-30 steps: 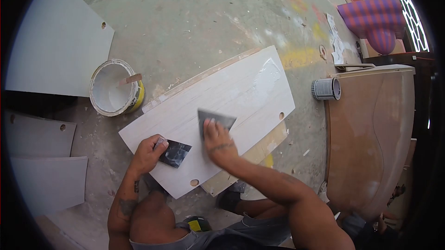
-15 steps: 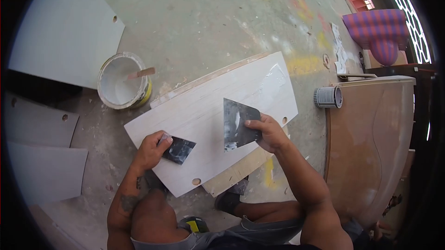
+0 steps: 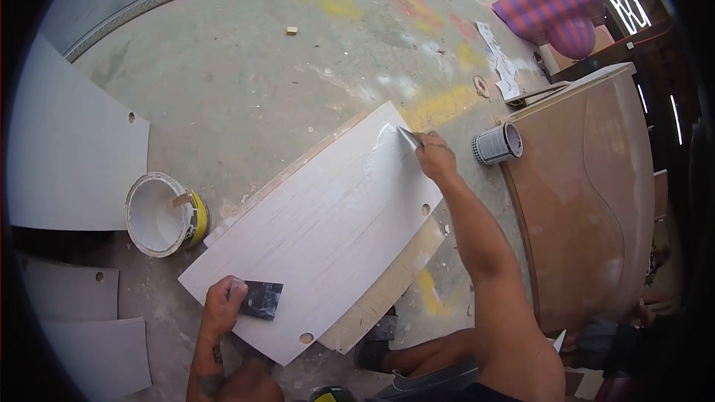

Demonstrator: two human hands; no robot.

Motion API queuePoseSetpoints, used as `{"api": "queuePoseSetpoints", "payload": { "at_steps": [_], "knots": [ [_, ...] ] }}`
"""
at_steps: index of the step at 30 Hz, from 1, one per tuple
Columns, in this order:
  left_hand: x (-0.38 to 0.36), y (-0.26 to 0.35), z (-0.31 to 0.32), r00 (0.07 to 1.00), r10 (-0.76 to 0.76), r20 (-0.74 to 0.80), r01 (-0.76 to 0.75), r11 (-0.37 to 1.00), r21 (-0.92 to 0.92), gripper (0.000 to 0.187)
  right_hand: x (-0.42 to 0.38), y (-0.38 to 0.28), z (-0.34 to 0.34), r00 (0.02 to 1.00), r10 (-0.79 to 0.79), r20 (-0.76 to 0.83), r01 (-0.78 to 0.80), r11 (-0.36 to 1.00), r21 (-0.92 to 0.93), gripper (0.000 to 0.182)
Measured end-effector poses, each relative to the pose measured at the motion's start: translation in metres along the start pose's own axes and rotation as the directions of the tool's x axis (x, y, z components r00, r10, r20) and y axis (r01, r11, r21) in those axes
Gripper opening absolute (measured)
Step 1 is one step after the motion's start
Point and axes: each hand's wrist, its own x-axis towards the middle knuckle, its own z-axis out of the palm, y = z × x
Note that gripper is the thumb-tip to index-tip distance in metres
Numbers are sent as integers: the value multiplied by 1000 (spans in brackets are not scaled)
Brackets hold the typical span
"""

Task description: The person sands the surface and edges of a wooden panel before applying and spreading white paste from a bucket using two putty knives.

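Observation:
A long white board (image 3: 320, 223) with a round hole near each of two corners lies in front of me, on top of a bare wooden piece (image 3: 387, 283). My right hand (image 3: 436, 156) reaches to its far end, gripping a putty spreader (image 3: 409, 138) seen almost edge-on. The blade's tip is right by a patch of wet white filler (image 3: 378, 147). Low over the near left part of the board, my left hand (image 3: 224, 305) pinches a second, dark spreader (image 3: 263, 301) smeared with white.
At left stand a filler bucket (image 3: 199, 217) with a stick (image 3: 181, 199) in it and several grey-white panels (image 3: 74, 149). A tin (image 3: 497, 144) sits beside a large brown panel (image 3: 573, 201) on the right. Another person's hand (image 3: 646, 314) shows at lower right.
My right hand has moved forward to the board's far end, its spreader turning from face-on to edge-on. My left hand still holds its spreader near the board's near left part. The view has shifted.

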Motion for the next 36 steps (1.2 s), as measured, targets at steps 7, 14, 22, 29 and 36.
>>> {"api": "queuePoseSetpoints", "payload": {
  "at_steps": [7,14,22,29,36],
  "knots": [
    [2,-1,-2,999,-38,21,39,999,-29,23,1,-29,35,1000,-1,1,1,997,71,46],
    [3,7,-2,998,-51,34,52,998,-41,22,17,-35,-3,990,-78,117,67,993,92,45],
    [3,5,-6,994,-89,58,93,993,-69,22,60,-43,1,992,91,84,-87,995,-50,49],
    [3,4,-9,992,-99,79,103,993,-53,24,64,-49,0,984,137,111,-131,989,-64,48],
    [4,10,-11,990,-110,91,114,993,-36,24,62,-44,12,987,122,103,-114,990,-77,47]
  ]
}}
